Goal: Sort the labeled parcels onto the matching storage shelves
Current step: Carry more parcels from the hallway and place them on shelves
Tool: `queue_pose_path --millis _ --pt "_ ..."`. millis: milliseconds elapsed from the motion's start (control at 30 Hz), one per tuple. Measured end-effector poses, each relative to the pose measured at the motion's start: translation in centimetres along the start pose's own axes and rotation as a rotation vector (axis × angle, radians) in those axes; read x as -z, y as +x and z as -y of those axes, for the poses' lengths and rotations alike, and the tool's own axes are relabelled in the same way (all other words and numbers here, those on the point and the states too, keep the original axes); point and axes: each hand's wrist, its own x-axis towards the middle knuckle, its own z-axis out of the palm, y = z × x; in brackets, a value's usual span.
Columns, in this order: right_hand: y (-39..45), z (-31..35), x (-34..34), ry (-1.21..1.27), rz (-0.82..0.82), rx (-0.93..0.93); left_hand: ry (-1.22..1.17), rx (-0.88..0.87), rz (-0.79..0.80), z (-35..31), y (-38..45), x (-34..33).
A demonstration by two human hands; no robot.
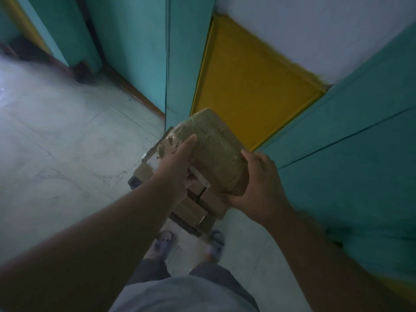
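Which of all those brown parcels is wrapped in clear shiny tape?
The big brown tape-wrapped parcel held in both hands, left hand and right hand. The plain cardboard parcels lower down look unwrapped.

No text, number or brand can be read anywhere. A small white strip (200,177) on the near edge of the taped brown parcel (210,154) may be a label, but blur and dim light leave it illegible.

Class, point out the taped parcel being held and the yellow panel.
taped parcel (209,143), head view, on its tape-wrapped top face.
yellow panel (252,86), head view, on the middle of its flat face.
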Motion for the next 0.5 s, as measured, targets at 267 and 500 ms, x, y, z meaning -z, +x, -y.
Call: queue_pose_path --millis 267,500 --pt "-5.8 0.9 6.7 1.275 0.019 -0.238 0.159 -0.036 0.282 -2.8 -6.8 -2.3" --pt "-12.2 -2.8 7.9 1.722 0.293 -0.132 0.349 -0.019 0.257 4.0 0.3 -1.7"
